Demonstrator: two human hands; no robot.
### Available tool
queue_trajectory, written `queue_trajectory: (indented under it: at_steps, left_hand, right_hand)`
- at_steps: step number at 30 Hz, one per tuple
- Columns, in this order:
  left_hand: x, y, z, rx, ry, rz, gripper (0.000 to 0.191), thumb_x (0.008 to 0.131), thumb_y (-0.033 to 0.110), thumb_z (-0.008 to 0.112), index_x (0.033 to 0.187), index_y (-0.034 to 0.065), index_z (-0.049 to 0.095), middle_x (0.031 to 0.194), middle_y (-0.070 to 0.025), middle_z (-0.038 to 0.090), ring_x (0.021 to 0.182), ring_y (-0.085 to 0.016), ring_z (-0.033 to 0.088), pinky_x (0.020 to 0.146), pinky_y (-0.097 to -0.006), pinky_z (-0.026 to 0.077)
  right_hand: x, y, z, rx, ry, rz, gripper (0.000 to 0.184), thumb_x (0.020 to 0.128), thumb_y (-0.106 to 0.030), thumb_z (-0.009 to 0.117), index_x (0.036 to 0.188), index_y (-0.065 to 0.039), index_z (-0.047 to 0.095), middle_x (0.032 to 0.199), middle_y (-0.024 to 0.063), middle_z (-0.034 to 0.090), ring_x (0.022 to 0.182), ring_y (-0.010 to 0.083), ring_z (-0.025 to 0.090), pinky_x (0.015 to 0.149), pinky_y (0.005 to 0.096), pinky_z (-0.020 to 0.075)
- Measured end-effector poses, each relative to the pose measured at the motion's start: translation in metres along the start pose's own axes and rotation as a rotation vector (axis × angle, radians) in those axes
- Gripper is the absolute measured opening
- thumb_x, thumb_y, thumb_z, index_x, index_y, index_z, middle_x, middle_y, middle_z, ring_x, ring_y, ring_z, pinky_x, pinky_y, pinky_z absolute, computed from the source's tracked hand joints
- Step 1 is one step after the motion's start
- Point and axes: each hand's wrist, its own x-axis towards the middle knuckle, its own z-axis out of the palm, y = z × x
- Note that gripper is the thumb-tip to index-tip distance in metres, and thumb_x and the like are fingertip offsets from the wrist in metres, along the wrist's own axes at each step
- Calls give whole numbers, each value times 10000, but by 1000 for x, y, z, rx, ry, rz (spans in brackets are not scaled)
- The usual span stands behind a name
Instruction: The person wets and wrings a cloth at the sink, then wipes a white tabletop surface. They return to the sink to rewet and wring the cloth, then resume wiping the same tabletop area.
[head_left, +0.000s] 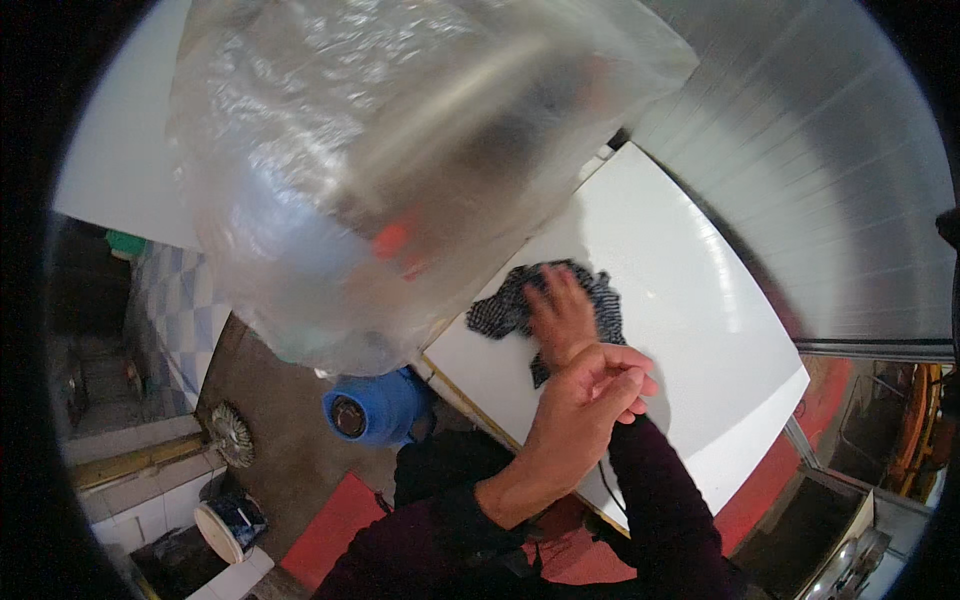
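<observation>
A dark checked cloth (606, 300) lies bunched on a glossy white tabletop (675, 277). My right hand (564, 319), slightly blurred, bears down on the cloth with its fingers over it. Across my right wrist comes my left hand (592, 394), its fingers curled in and the thumb against them. Nothing shows inside the left hand. The overlap hides part of my right wrist and sleeve.
A large clear plastic bag (300, 172) covers bulky contents along the table's left side. Below it is a blue jug-like container (382, 409). A ribbed translucent panel (810, 150) borders the far right. A bucket (229, 525) stands at lower left.
</observation>
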Motion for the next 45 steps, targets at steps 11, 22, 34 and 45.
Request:
queue_trajectory:
  at_steps: [11,22,34,45]
  left_hand:
    - [17,-27,-12,1139,-297,375,163,963,133,633,1042,-10,634,1021,-161,672,928,-295,671,757,-401,572]
    - [48,-60,-48,1842,-240,132,434,924,297,660,1198,-36,603,1347,-295,516,1314,-458,482,882,-591,547]
    - [41,-86,-42,2027,-403,147,468,881,180,657,1236,-119,596,1415,-477,392,1358,-634,359,834,-570,595]
    - [29,-96,-20,1521,-869,-552,611,859,179,667,1399,-59,511,1461,-380,421,1375,-528,414,855,-616,546]
  right_hand:
    - [48,52,-33,51,-109,-187,393,932,-125,637,1316,-42,612,1510,205,452,1406,388,419,1164,502,368]
    - [135,179,-52,-208,-123,173,406,988,-140,600,1378,-43,544,1471,217,468,1367,442,436,1114,527,394]
    - [114,123,-21,-16,-215,30,404,982,-134,559,1365,-6,578,1485,224,480,1404,405,425,1167,478,363]
    - [-15,13,-59,295,-391,-367,434,939,-151,574,1359,-48,602,1589,170,393,1505,337,327,1187,508,345]
